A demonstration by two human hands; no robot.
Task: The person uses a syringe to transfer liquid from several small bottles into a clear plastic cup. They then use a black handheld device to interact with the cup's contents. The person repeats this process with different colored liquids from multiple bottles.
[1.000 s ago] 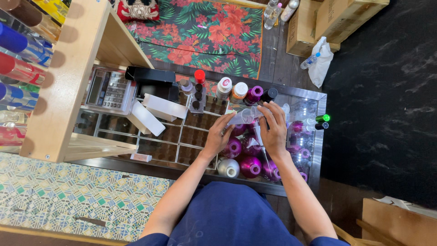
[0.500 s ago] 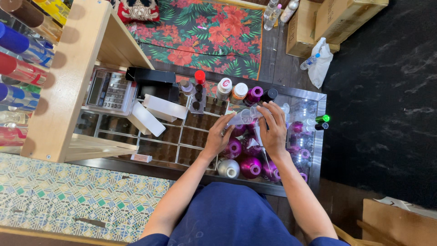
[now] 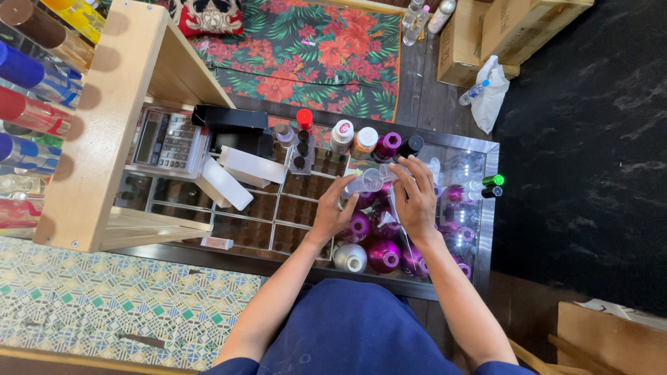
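My left hand (image 3: 333, 208) grips a clear plastic measuring cup (image 3: 367, 181), tilted on its side above the glass counter (image 3: 479, 229). Over the cup's right end my right hand (image 3: 417, 196) pinches a small clear piece; what that piece is I cannot tell. Below both hands stand purple metal bottles (image 3: 383, 254) and a silver bottle (image 3: 349, 257). Along the counter's far side there is a row of bottles: a red-capped bottle (image 3: 304, 118), a white-capped bottle (image 3: 342, 133) and a purple-capped bottle (image 3: 387, 146).
A calculator (image 3: 165, 142) and white boxes (image 3: 229, 177) lie at the counter's left. A wooden shelf (image 3: 111, 125) with coloured tubes (image 3: 28, 111) rises on the left. A small green bottle (image 3: 492, 180) sits at the right. Beyond are a floral rug (image 3: 313, 55) and cardboard boxes (image 3: 486, 35).
Both hands stayed together over the bottles. The cup shifted slightly left and down, and my right fingers spread a little over its end.
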